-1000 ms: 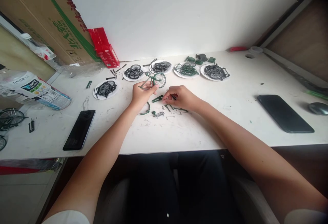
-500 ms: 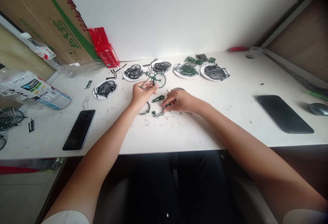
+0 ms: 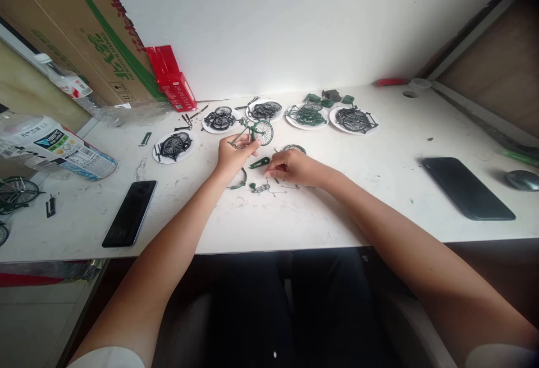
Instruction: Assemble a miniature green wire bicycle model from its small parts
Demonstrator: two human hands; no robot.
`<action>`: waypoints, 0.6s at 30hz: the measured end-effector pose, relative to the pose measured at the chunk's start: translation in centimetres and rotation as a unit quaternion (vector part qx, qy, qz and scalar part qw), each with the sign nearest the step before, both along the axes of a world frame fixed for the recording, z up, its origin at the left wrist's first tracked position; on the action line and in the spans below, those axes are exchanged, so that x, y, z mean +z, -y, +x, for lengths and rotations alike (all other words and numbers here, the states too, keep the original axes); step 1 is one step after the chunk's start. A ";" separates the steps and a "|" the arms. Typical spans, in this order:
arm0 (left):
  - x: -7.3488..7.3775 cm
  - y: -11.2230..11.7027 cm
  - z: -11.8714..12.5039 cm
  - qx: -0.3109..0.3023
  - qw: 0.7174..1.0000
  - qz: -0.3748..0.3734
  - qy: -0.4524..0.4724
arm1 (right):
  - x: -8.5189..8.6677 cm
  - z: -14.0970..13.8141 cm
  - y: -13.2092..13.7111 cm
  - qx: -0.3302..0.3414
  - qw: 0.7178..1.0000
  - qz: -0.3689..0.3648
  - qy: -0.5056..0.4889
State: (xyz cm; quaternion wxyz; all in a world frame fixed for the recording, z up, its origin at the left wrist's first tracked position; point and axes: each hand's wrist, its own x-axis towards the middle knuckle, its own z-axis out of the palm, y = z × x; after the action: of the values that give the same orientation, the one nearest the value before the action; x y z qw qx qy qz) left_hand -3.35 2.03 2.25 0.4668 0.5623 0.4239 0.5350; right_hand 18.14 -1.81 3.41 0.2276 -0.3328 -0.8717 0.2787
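Left hand: its grip is closed around the frame of a green toy bicycle [image 3: 254, 130], held above the desk [image 3: 252, 225] with the spoked wheel pointing right; the left hand [image 3: 237, 153] would do best to hold it steady without squeezing the thin bars.
Right hand: the right hand [image 3: 292, 167] is low over the loose parts, fingertips close together; I cannot tell whether its grip pinches anything.
Green cover [image 3: 259, 162]: lies between the hands, best lifted by its edges.
Loose wheel [image 3: 295, 148]: just beyond the right hand, easily knocked.
Grey rack [image 3: 263, 188]: on the near side, small, calling for a fingertip pinch.
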 end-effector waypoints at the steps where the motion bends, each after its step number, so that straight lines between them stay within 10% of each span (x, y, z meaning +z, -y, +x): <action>1: -0.1 0.0 0.0 -0.002 1.000 0.000 0.001 | 0.0 -0.1 0.0 -0.015 1.000 0.017 -0.008; 18: -0.9 0.1 0.2 0.004 0.997 0.059 -0.054 | 0.5 -0.5 0.2 -0.208 0.962 0.092 -0.154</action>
State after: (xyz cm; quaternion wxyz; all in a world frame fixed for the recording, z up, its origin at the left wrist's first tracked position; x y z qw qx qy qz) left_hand -3.12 1.98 1.31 0.4073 0.6151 0.4186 0.5297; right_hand 17.60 -1.99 3.88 0.4411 -0.4372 -0.7599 0.1919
